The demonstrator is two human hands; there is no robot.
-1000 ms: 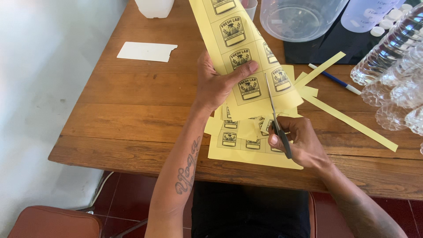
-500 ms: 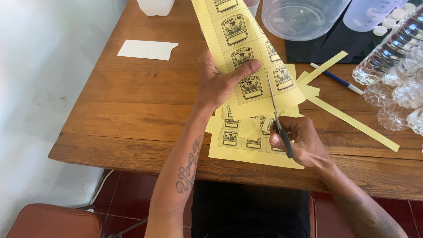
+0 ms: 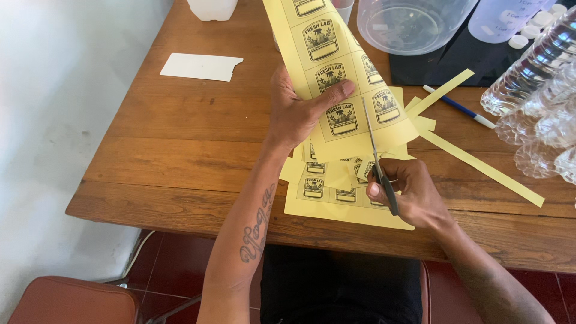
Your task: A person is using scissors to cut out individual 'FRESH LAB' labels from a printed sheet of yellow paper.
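Left hand: the left hand (image 3: 298,111) holds up a yellow label sheet (image 3: 336,66) above the table (image 3: 180,120), fingers closed on it, thumb (image 3: 333,95) pressed across its printed face.
Right hand: the right hand (image 3: 409,192) has its fingers closed through the handles of the scissors (image 3: 378,162), blades pointing up into the sheet's lower edge.
Label sheet: tilted, rising away from the person, rows of dark-bordered labels on it.
Below the hands: more yellow label sheets (image 3: 342,201) lie flat at the near table edge.
Offcuts: long yellow strips (image 3: 480,168) lie to the right, near a blue-and-white pen (image 3: 459,107).
Right edge: clear plastic bottles (image 3: 534,96) stand clustered.
Far side: a clear plastic bowl (image 3: 408,24); a white card (image 3: 201,66) lies well apart, left.
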